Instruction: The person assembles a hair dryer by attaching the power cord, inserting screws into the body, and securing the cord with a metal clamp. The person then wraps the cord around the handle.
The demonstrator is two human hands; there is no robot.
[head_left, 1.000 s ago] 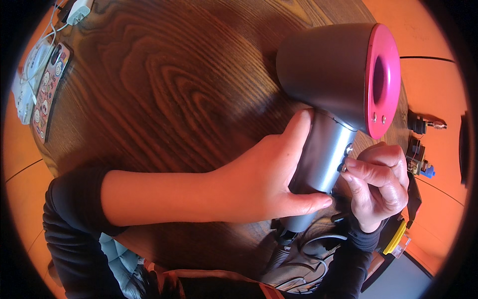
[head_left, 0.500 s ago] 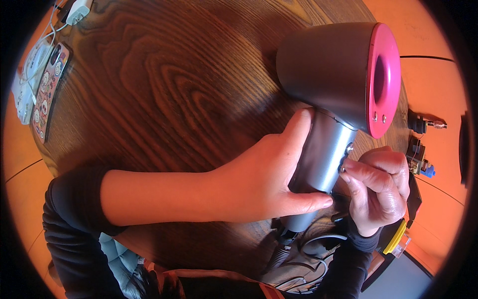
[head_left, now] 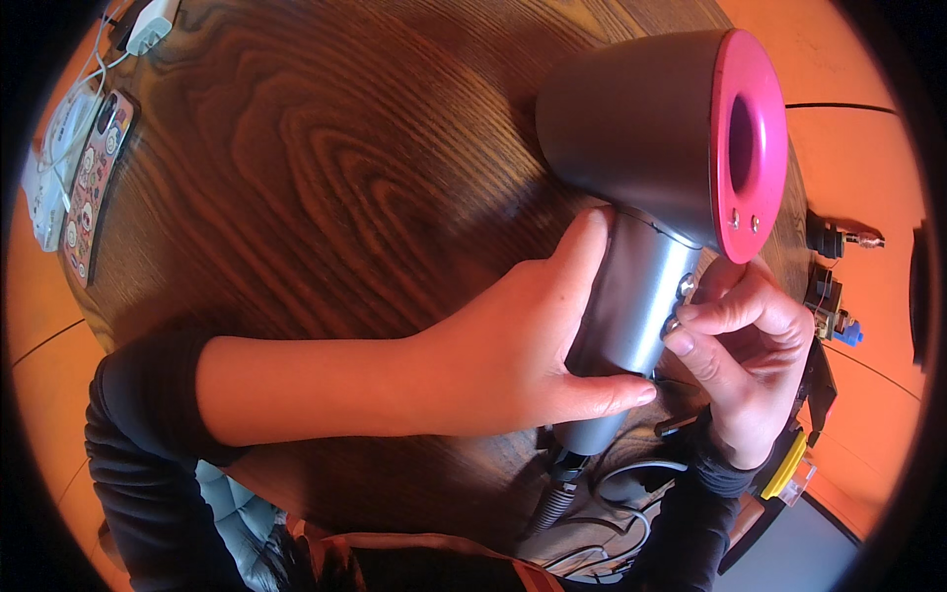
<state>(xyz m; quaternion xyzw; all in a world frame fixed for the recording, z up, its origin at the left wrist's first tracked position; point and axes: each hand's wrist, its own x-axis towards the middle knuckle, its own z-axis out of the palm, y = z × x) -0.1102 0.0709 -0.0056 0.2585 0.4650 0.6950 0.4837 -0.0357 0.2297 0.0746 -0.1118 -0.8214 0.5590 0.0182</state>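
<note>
At the far left corner of the dark, swirly-grained wooden table (head_left: 326, 168) lie a phone (head_left: 96, 183) in a patterned case, a white charger (head_left: 150, 25) and its white cable (head_left: 69, 109). Off the right edge sit small electrical parts (head_left: 831, 296), too blurred for me to name, and loose cords (head_left: 602, 493) crowd the near edge under my wrists. The hair dryer (head_left: 651, 158) stands over the right side of the table: smooth matte grey barrel head, bright pink ring at its end, round grey handle. My left hand (head_left: 503, 360) is wrapped around that handle, fingers clamped on it. My right hand (head_left: 745, 360) curls at the handle's small buttons, fingertips bunched together and pressing there.
</note>
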